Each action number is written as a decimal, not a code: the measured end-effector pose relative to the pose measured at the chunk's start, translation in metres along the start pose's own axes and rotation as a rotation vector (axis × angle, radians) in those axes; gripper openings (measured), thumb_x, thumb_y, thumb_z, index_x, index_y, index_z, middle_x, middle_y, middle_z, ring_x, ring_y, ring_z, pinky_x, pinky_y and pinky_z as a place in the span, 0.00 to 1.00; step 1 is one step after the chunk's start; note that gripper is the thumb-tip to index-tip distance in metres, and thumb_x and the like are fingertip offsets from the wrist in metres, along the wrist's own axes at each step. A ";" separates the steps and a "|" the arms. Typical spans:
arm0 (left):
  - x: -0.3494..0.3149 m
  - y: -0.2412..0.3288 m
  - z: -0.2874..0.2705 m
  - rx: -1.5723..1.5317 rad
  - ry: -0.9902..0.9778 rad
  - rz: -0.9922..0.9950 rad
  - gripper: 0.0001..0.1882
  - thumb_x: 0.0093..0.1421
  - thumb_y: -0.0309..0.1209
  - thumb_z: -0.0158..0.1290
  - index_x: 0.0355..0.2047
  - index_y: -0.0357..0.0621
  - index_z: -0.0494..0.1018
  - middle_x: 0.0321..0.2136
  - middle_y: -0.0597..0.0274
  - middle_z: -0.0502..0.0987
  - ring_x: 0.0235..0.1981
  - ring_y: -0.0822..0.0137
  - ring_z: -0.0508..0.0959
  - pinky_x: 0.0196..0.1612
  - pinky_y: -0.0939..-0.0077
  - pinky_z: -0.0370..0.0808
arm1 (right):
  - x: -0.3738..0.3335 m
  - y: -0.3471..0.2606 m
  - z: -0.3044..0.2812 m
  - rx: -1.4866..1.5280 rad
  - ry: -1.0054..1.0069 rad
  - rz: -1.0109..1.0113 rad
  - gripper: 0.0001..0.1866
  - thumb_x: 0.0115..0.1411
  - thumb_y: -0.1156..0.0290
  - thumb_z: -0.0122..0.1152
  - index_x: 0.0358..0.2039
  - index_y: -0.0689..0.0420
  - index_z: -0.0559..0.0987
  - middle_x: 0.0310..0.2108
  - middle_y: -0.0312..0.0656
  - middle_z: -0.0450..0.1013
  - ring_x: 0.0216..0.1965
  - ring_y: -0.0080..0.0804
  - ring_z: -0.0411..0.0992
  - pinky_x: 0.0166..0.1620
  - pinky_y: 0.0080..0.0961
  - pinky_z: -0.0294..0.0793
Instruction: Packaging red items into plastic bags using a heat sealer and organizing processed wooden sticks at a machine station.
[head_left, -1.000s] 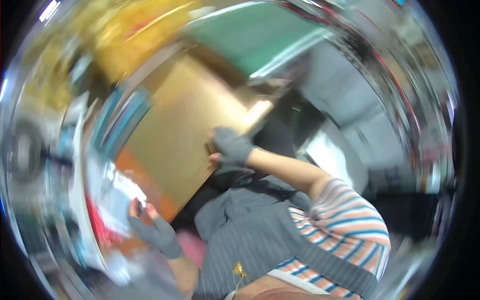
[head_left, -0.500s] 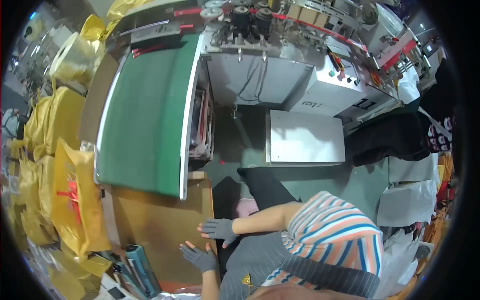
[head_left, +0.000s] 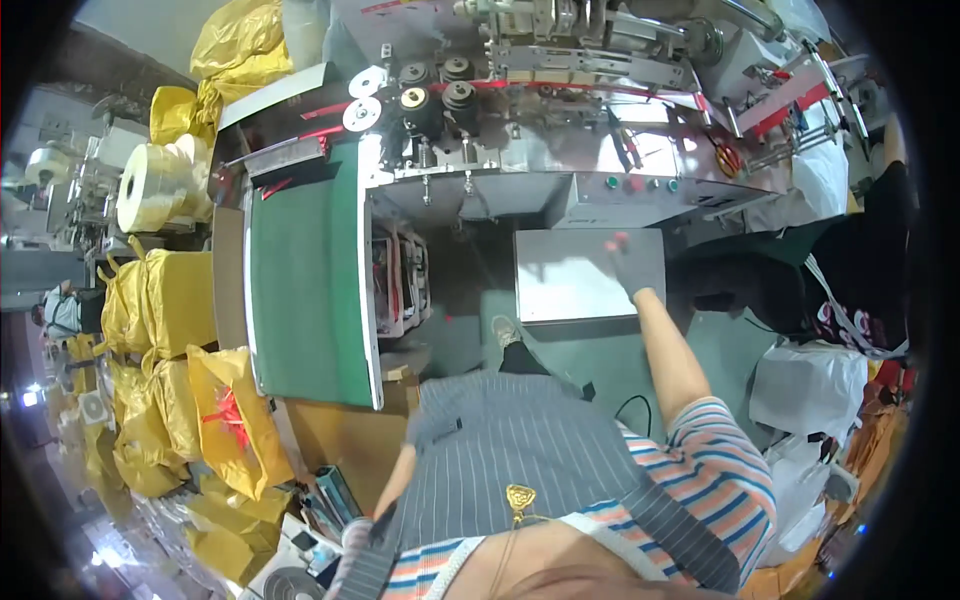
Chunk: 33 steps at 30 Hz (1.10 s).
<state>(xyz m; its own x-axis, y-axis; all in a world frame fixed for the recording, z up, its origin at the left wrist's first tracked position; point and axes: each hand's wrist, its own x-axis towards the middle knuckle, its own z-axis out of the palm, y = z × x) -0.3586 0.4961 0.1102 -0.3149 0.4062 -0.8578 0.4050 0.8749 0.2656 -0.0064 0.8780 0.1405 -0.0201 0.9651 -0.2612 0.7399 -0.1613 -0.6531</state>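
My right arm reaches forward, and my right hand, in a grey fingerless glove, is over the white flat-topped box on the floor. Motion smears its fingers, so I cannot tell whether they are apart or closed, or whether they touch the box. Of my left arm only a piece of forearm shows, beside the striped grey apron. The hand itself is out of sight behind the apron. Near that forearm lies a brown board, below the end of the green conveyor belt.
A machine with rollers and a red strip runs along the back. Scissors and pliers lie on its top. Yellow bags crowd the left. A person in dark clothes is at the right, near white sacks.
My right hand has left the brown board's edge and swung forward and right over the white box. My left hand has gone from view. My body has turned and the view has shifted.
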 end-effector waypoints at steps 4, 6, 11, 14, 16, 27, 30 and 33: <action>0.027 0.056 -0.056 -0.118 0.061 0.239 0.25 0.55 0.47 0.50 0.43 0.37 0.73 0.40 0.44 0.76 0.44 0.53 0.75 0.48 0.67 0.70 | 0.010 0.023 0.003 0.046 -0.026 0.051 0.24 0.56 0.59 0.57 0.47 0.63 0.71 0.40 0.46 0.73 0.45 0.33 0.71 0.49 0.28 0.67; 0.042 0.073 -0.075 -0.188 0.098 0.365 0.24 0.55 0.46 0.51 0.42 0.37 0.74 0.40 0.44 0.76 0.44 0.54 0.76 0.48 0.67 0.70 | 0.014 0.035 0.031 0.258 -0.146 -0.008 0.24 0.53 0.56 0.58 0.44 0.61 0.73 0.34 0.48 0.74 0.35 0.38 0.72 0.42 0.32 0.70; 0.064 0.070 -0.098 -0.130 0.298 0.318 0.18 0.58 0.40 0.48 0.39 0.37 0.75 0.34 0.51 0.79 0.39 0.60 0.78 0.42 0.70 0.72 | 0.032 -0.042 0.039 0.215 -0.314 -0.042 0.23 0.54 0.58 0.58 0.45 0.61 0.73 0.39 0.48 0.74 0.41 0.37 0.72 0.45 0.30 0.70; 0.095 0.084 -0.144 -0.349 0.348 0.350 0.18 0.56 0.41 0.51 0.33 0.34 0.76 0.23 0.55 0.77 0.27 0.64 0.75 0.33 0.71 0.71 | 0.068 -0.084 0.037 0.228 -0.261 -0.114 0.22 0.55 0.60 0.57 0.47 0.60 0.72 0.39 0.47 0.74 0.39 0.34 0.73 0.45 0.28 0.70; 0.111 0.123 -0.186 -0.528 0.437 0.344 0.18 0.58 0.42 0.49 0.24 0.36 0.74 0.18 0.61 0.73 0.22 0.70 0.71 0.28 0.73 0.68 | 0.091 -0.120 0.034 0.169 -0.149 -0.202 0.21 0.56 0.61 0.55 0.48 0.57 0.72 0.36 0.45 0.75 0.37 0.33 0.73 0.45 0.27 0.69; 0.288 0.423 -0.408 -0.831 0.517 0.283 0.27 0.58 0.51 0.49 0.26 0.33 0.73 0.17 0.59 0.72 0.14 0.70 0.68 0.17 0.76 0.63 | 0.272 -0.223 0.106 -0.212 -0.138 -0.270 0.16 0.60 0.71 0.47 0.49 0.53 0.65 0.44 0.55 0.70 0.40 0.57 0.70 0.42 0.42 0.70; 0.322 0.444 -0.425 -0.935 0.387 0.080 0.27 0.56 0.51 0.52 0.27 0.33 0.73 0.17 0.57 0.72 0.12 0.69 0.67 0.15 0.75 0.63 | 0.305 -0.181 0.145 0.085 0.038 -0.491 0.15 0.59 0.76 0.46 0.48 0.56 0.65 0.42 0.54 0.71 0.43 0.57 0.69 0.44 0.42 0.69; 0.343 0.439 -0.427 -0.877 0.220 0.103 0.20 0.54 0.45 0.54 0.25 0.36 0.73 0.17 0.58 0.73 0.12 0.68 0.69 0.15 0.74 0.63 | 0.306 -0.189 0.144 0.097 0.027 -0.481 0.13 0.61 0.75 0.45 0.47 0.58 0.66 0.43 0.54 0.70 0.45 0.56 0.68 0.46 0.40 0.69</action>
<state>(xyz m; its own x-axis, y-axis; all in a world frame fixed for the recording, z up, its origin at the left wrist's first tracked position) -0.6558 1.1321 0.1201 -0.5064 0.4557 -0.7321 -0.3300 0.6819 0.6527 -0.2495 1.1744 0.0819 -0.3260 0.9396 0.1040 0.5851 0.2869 -0.7585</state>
